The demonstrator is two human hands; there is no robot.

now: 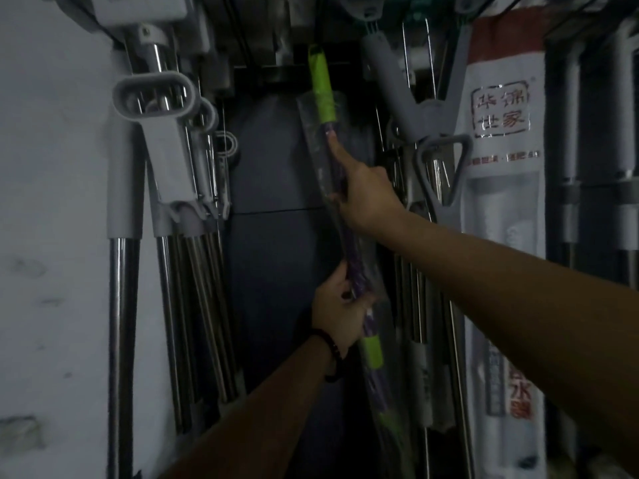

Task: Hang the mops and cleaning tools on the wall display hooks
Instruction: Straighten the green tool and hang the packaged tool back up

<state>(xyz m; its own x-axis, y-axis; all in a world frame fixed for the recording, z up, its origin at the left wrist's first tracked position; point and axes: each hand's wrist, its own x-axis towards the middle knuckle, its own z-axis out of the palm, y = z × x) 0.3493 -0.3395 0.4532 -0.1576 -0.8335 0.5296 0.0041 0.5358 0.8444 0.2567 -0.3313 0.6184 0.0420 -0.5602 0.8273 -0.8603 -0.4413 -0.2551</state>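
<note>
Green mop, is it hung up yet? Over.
Left hand and right hand grip green mop. Top end up high, hooking unclear. Grey mops crowd both sides.

hands 2: left hand (340, 307), right hand (366, 198) | wrapped green mop (321, 88) 1 | oval grey handles (154, 95) 3 | triangular handle (446, 167) 1

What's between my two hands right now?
In the head view, only a stretch of the purple pole in its clear plastic wrap runs from the right hand down to the left hand.
</note>
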